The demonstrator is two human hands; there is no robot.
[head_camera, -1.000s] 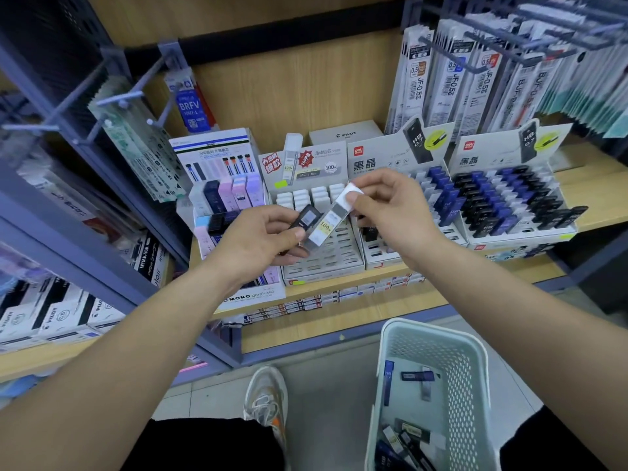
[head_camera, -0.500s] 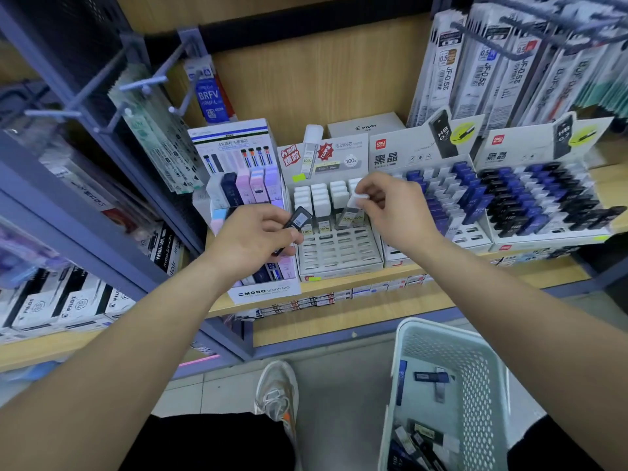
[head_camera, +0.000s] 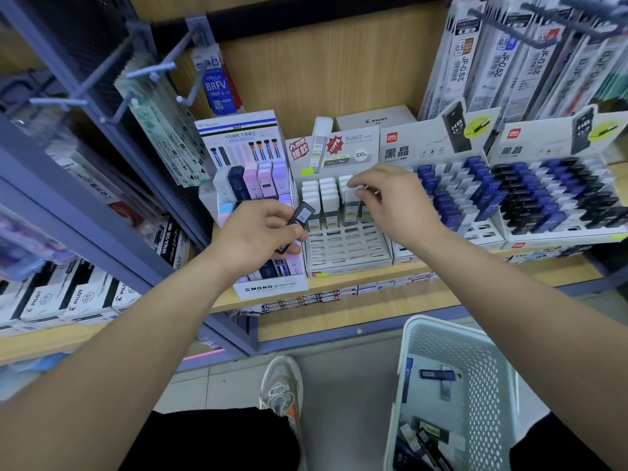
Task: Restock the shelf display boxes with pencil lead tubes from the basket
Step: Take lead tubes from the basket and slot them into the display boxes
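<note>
The right hand, centre frame, has brought its white-capped tube from mid-air into the white display box. The tube stands upright among like caps. The fingers curl over its cap; whether they still pinch it cannot be told. One slot is filled and the front slots are bare. The left hand pinches a dark tube, probably next. The basket, lower right, holds more.

- The left arm reaches in from the near left. The left hand is knuckles up, with thumb and fingers pinching a dark tube.
- The right arm reaches in from the near right. The right hand is palm down with curled fingertips at a white-capped tube; whether it grips is unclear.
- The hands are apart, the right one farther in.
</note>
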